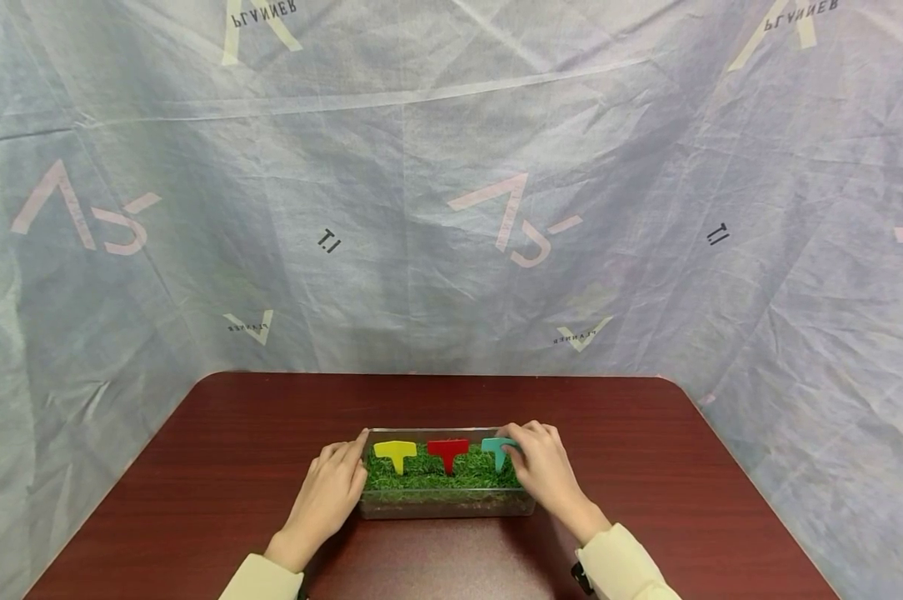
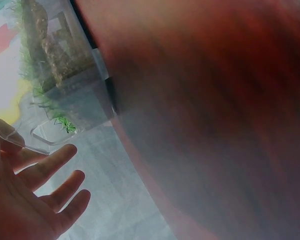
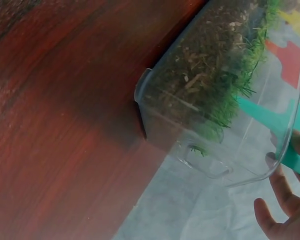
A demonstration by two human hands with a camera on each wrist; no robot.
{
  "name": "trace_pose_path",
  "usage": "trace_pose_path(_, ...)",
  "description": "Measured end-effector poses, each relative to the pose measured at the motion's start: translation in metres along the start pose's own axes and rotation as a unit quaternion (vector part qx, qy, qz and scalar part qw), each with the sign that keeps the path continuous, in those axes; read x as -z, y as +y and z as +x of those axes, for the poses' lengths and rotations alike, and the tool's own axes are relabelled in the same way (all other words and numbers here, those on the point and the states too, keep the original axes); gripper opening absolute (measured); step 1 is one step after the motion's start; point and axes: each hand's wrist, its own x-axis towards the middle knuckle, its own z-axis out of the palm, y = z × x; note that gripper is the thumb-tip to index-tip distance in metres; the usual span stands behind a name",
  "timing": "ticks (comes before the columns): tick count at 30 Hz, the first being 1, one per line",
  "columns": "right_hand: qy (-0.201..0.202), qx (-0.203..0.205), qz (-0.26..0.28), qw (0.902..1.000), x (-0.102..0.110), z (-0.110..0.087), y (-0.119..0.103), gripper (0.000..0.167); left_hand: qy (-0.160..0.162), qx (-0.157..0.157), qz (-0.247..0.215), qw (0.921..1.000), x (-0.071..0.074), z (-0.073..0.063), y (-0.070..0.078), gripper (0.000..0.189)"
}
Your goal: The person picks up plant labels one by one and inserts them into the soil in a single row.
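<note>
A clear plastic box (image 1: 451,507) of green grass (image 1: 462,482) over brown soil (image 3: 190,75) sits between both hands. Three T-shaped plant labels stand in the grass: yellow (image 1: 396,452), red (image 1: 448,451) and teal (image 1: 495,451). My right hand (image 1: 543,468) pinches the head of the teal label at the box's right end; its stem reaches the grass. At the left end, my left hand (image 1: 333,487) rests against the rim, fingers loosely extended. In the left wrist view, several fingertips (image 2: 67,152) spread beside the clear wall.
The box stands on a dark red wooden table (image 1: 256,442) with rounded far corners. A grey printed cloth (image 1: 391,292) hangs behind the table and along both sides. Pale sleeves (image 1: 624,567) cover the forearms.
</note>
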Motion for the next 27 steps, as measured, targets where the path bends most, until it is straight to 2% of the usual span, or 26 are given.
trace_pose_path(7,-0.014,-0.013,0.013,0.9997,-0.0023,-0.0005,0.0005,0.020,0.001,-0.002,0.001,1.0000,-0.0004,0.0001,-0.0004,0.048)
trace_pose_path(27,-0.025,-0.018,0.021,0.9993,-0.0101,-0.0006,0.0050,0.019,0.001,-0.002,0.004,1.0000,0.0000,0.0006,-0.0001,0.049)
